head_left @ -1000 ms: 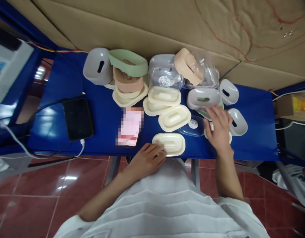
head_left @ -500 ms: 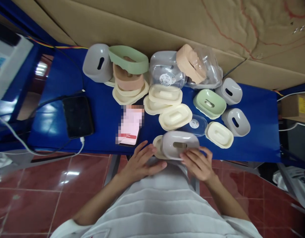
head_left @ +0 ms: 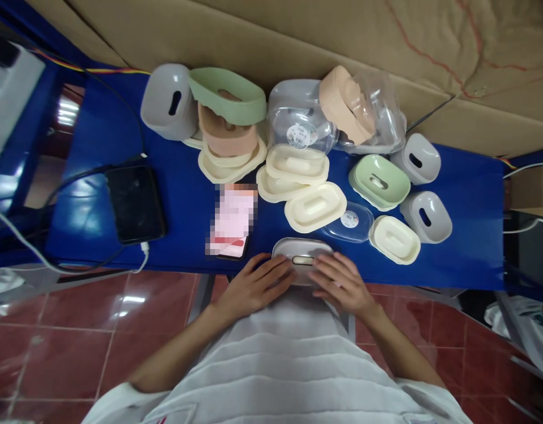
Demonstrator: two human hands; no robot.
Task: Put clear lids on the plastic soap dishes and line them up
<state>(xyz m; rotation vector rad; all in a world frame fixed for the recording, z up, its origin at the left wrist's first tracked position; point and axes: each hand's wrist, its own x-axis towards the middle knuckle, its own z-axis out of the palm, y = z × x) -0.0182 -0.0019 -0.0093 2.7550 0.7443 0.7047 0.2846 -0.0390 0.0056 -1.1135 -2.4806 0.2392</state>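
Note:
At the table's front edge lies a light grey plastic box (head_left: 303, 245) with rounded corners and a slot in its floor. A cream raised bar shows through the slot, and the cream base under it is otherwise hidden. My left hand (head_left: 265, 281) grips the left end of the box, fingers over its rim. At the right end my right hand (head_left: 342, 282) holds it in the same way. Just beyond are a cream oval tray (head_left: 318, 206), a clear lid (head_left: 353, 222) with a round label, and another cream tray (head_left: 394, 239).
A lit phone (head_left: 231, 221) lies left of my hands, and a black device (head_left: 136, 203) with a white cable is farther left. Green (head_left: 227, 97), peach and grey boxes (head_left: 168, 103) stand along the back. Clear covers (head_left: 300, 121) are heaped mid-back. More boxes stand at right.
The grey box has moved left over the cream base, which it now covers. My left hand has come onto the box's left end, and my right hand has shifted left with it.

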